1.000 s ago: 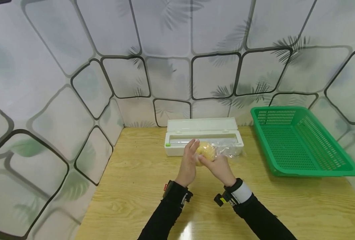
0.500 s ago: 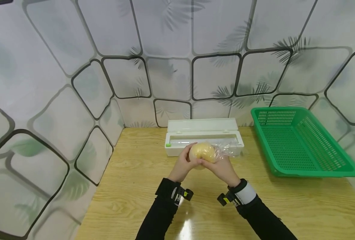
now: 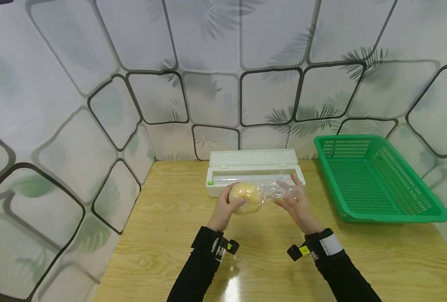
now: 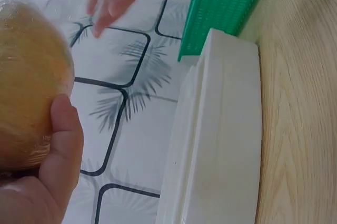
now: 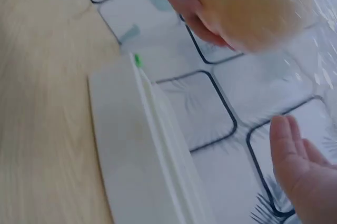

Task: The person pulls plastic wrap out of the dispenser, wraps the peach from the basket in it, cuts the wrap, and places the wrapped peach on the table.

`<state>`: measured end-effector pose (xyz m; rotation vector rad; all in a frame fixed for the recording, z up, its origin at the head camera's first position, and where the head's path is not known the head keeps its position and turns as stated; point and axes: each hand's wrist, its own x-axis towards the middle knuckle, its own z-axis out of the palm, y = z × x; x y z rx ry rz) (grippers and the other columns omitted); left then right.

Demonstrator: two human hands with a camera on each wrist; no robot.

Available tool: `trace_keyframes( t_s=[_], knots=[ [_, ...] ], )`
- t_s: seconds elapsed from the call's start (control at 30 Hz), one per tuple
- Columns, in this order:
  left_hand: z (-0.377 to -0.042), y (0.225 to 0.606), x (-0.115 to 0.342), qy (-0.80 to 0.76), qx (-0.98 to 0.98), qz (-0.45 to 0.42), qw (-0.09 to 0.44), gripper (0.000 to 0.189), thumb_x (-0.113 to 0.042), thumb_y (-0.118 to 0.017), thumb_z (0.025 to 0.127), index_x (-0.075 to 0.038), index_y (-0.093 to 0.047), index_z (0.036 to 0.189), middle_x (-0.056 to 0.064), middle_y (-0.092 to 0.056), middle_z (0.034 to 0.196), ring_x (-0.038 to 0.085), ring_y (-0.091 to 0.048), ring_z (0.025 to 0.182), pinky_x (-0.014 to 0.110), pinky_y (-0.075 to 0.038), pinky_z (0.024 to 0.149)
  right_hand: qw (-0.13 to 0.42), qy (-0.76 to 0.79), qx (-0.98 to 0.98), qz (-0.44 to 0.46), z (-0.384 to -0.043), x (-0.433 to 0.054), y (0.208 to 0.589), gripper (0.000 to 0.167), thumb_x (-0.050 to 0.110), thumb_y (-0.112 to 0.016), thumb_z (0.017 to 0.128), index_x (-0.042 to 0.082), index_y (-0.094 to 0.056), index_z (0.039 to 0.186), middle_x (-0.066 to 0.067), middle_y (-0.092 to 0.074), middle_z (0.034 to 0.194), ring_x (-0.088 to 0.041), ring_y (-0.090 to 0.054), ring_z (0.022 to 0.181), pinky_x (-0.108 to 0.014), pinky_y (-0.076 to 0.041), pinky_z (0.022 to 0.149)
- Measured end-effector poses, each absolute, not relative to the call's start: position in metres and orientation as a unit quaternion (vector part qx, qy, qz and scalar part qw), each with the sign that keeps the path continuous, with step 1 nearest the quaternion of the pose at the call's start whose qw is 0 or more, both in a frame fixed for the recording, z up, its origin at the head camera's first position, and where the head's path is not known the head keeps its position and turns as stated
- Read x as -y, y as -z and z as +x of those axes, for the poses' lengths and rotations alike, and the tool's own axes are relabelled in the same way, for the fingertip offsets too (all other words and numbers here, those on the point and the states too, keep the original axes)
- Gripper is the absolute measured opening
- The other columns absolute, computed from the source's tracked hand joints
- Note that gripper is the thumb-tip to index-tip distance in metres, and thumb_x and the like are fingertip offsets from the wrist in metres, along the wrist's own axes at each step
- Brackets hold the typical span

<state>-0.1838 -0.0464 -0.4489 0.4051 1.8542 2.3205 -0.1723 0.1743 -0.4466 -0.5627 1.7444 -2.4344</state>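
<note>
A round yellow fruit [image 3: 246, 193] in clear plastic film is held up in front of the white film box; its exact kind is unclear. My left hand [image 3: 224, 205] grips it from the left, thumb on the near side, as the left wrist view shows with the thumb pressed on the wrapped fruit [image 4: 31, 87]. Loose film [image 3: 276, 191] trails off to the right of the fruit. Beside that film is my right hand [image 3: 298, 207], fingers spread and apart from the fruit. Whether its fingertips touch the film cannot be told.
The white cling film box [image 3: 219, 191] stands lid up at the back of the wooden table [image 3: 163, 243], a film roll inside and a green slider at its left end. A green plastic basket [image 3: 346, 209] sits at the right. Patterned wall covering encloses the back and sides.
The fruit has shifted left in my left hand. My right hand has left the fruit and moved right with its fingers spread, beside the film, which now stretches out further.
</note>
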Motion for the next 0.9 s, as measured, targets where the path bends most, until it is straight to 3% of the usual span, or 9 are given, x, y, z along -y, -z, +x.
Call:
trace_keyframes(
  t_s=[0.1,0.17,0.27,0.33,0.43,0.67,0.9],
  knots=[
    [-0.183,0.450,0.052,-0.758,-0.631,0.144,0.082,0.051,-0.006,-0.055,0.083,0.002,-0.036,0.129,0.014,-0.046,0.108,0.016,-0.049,0.089,0.029,-0.044,0.073,0.018,0.771,-0.603,-0.205,-0.176,-0.185,0.446,0.068,0.001,-0.047,0.090,0.010,-0.004,0.142,-0.010,-0.033,0.126,-0.010,-0.050,0.104,-0.025,-0.044,0.081],
    [-0.182,0.450,0.055,-0.752,-0.637,0.148,0.085,0.053,-0.008,-0.056,0.083,0.003,-0.034,0.130,0.016,-0.045,0.110,0.016,-0.050,0.089,0.030,-0.045,0.073,0.003,0.738,-0.639,-0.218,-0.177,-0.189,0.445,0.059,-0.002,-0.050,0.088,0.005,-0.021,0.139,-0.009,-0.039,0.119,-0.010,-0.053,0.097,-0.024,-0.046,0.077],
    [-0.181,0.451,0.058,-0.747,-0.645,0.145,0.077,0.055,-0.009,-0.056,0.083,0.003,-0.034,0.131,0.019,-0.044,0.113,0.018,-0.050,0.091,0.033,-0.045,0.075,-0.023,0.690,-0.689,-0.220,-0.176,-0.191,0.444,0.038,-0.004,-0.053,0.085,-0.005,-0.046,0.122,-0.003,-0.051,0.105,-0.009,-0.056,0.087,-0.022,-0.047,0.071],
    [-0.181,0.452,0.059,-0.743,-0.651,0.137,0.067,0.055,-0.009,-0.057,0.082,0.003,-0.034,0.131,0.020,-0.043,0.114,0.020,-0.049,0.093,0.034,-0.045,0.076,-0.052,0.668,-0.711,-0.213,-0.174,-0.190,0.442,0.026,-0.006,-0.055,0.083,-0.010,-0.054,0.109,0.002,-0.056,0.097,-0.008,-0.056,0.082,-0.022,-0.048,0.068],
    [-0.182,0.454,0.060,-0.739,-0.660,0.126,0.056,0.056,-0.007,-0.058,0.082,0.003,-0.033,0.131,0.021,-0.043,0.117,0.023,-0.049,0.096,0.035,-0.045,0.076,-0.099,0.647,-0.731,-0.194,-0.169,-0.187,0.435,0.016,-0.008,-0.057,0.081,-0.013,-0.058,0.096,0.001,-0.061,0.088,-0.007,-0.057,0.077,-0.020,-0.047,0.064],
    [-0.180,0.451,0.055,-0.733,-0.670,0.106,0.039,0.059,-0.004,-0.061,0.081,0.003,-0.032,0.132,0.020,-0.042,0.120,0.028,-0.047,0.102,0.036,-0.044,0.080,-0.216,0.580,-0.766,-0.176,-0.152,-0.171,0.403,0.010,-0.017,-0.062,0.072,-0.012,-0.063,0.080,-0.023,-0.061,0.079,-0.006,-0.058,0.070,-0.015,-0.046,0.059],
    [-0.172,0.440,0.045,-0.731,-0.678,0.070,-0.021,0.062,-0.005,-0.065,0.078,0.004,-0.034,0.130,0.020,-0.041,0.122,0.031,-0.044,0.107,0.040,-0.042,0.084,-0.316,0.502,-0.777,-0.212,-0.139,-0.149,0.388,0.016,-0.020,-0.067,0.063,-0.008,-0.066,0.073,-0.017,-0.062,0.071,-0.015,-0.058,0.060,-0.013,-0.044,0.055]
  ],
)
